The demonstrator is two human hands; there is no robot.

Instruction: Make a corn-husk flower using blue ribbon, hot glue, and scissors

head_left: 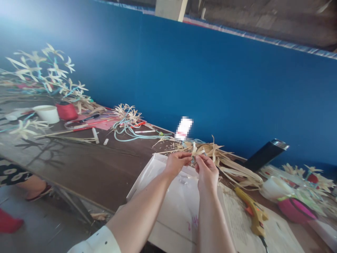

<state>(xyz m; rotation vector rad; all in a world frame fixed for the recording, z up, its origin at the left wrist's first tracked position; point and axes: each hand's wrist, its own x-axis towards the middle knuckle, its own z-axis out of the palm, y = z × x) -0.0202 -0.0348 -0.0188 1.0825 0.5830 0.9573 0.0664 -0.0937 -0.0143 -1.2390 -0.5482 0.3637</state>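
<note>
My left hand [179,163] and my right hand [206,170] meet above a white shallow box [147,189]. Pinched between the fingertips of both is a small pale husk flower [195,151], with its petal-like strips pointing up. A bit of light blue shows under it, partly hidden by my fingers. Just behind my hands lies a heap of dried husk strips [213,149]. To the right of my right forearm, a yellow glue gun [251,211] rests on a printed sheet [237,225].
A black flask [265,154] leans at the right, near a white cup [275,188] and a pink pouch [296,210]. Light blue stems [126,131] and finished husk flowers [52,70] lie leftward. A blue wall [210,77] borders the table [110,168]. Another person's foot [37,188] shows below.
</note>
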